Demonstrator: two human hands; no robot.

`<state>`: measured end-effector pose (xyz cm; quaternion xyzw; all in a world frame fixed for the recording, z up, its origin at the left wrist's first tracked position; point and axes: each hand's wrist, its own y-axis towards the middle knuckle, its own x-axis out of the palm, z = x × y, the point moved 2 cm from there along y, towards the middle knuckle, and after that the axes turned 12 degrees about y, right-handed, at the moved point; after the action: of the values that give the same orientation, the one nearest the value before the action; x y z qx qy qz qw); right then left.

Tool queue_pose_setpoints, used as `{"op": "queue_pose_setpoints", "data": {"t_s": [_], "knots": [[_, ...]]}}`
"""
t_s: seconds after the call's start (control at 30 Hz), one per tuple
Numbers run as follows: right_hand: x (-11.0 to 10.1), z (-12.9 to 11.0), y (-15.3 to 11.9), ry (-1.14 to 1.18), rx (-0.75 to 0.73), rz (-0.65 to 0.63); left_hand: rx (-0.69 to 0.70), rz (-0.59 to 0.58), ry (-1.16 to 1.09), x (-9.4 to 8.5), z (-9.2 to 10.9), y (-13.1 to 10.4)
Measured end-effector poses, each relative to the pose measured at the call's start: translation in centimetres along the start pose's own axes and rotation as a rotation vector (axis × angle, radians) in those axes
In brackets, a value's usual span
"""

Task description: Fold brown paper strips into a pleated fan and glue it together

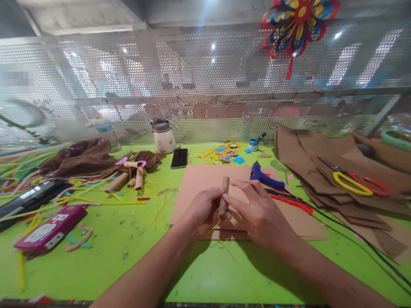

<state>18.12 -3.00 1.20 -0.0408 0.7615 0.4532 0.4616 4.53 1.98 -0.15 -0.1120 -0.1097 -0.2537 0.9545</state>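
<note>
My left hand (204,210) pinches a small, narrow brown folded paper strip (223,198) between thumb and fingers, tilted nearly upright. My right hand (256,208) is closed in on the strip's right side, its fingertips against it. Yellow thread (229,252) runs down from under the hands toward the front edge. Both hands are above a tan cardboard sheet (193,186). A blue glue gun (265,175) lies just beyond my right hand, with red-handled pliers (291,202) beside it. My fingers hide part of the strip.
Brown paper sheets (314,168) with yellow-and-red scissors (358,184) lie right. A black cord (367,247) crosses there. Paper rolls (139,176), a phone (179,158), a white jar (163,137) and a purple box (53,229) occupy the left. A perforated screen (196,91) stands behind.
</note>
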Motion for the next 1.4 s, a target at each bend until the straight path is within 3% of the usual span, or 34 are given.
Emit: {"op": "queue_pose_setpoints", "data": {"t_s": [0.23, 0.47, 0.6, 0.73, 0.87, 1.17, 1.4], "knots": [[-0.1, -0.1, 0.0, 0.148, 0.073, 0.053, 0.006, 0.009, -0.014, 0.0, 0.7, -0.3], [-1.0, 0.1, 0.1, 0.354, 0.211, 0.263, 0.019, -0.062, -0.117, -0.6, 0.9, -0.2], [-1.3, -0.3, 0.3, 0.448, 0.227, 0.303, 0.029, -0.052, -0.097, -0.2, 1.1, -0.5], [-1.1, -0.8, 0.3, 0.505, 0.281, 0.262, 0.043, -0.053, -0.030, 0.2, 0.9, -0.5], [-0.5, -1.2, 0.3, 0.533, 0.354, 0.169, 0.101, 0.032, 0.037, 0.5, 0.4, -0.3], [0.5, -0.9, 0.2, 0.498, 0.512, 0.122, 0.187, 0.092, 0.387, 0.5, 0.1, -0.2], [1.1, -0.6, 0.2, 0.716, 0.664, 0.096, 0.211, 0.169, 0.443, 0.7, -0.1, -0.1]]}}
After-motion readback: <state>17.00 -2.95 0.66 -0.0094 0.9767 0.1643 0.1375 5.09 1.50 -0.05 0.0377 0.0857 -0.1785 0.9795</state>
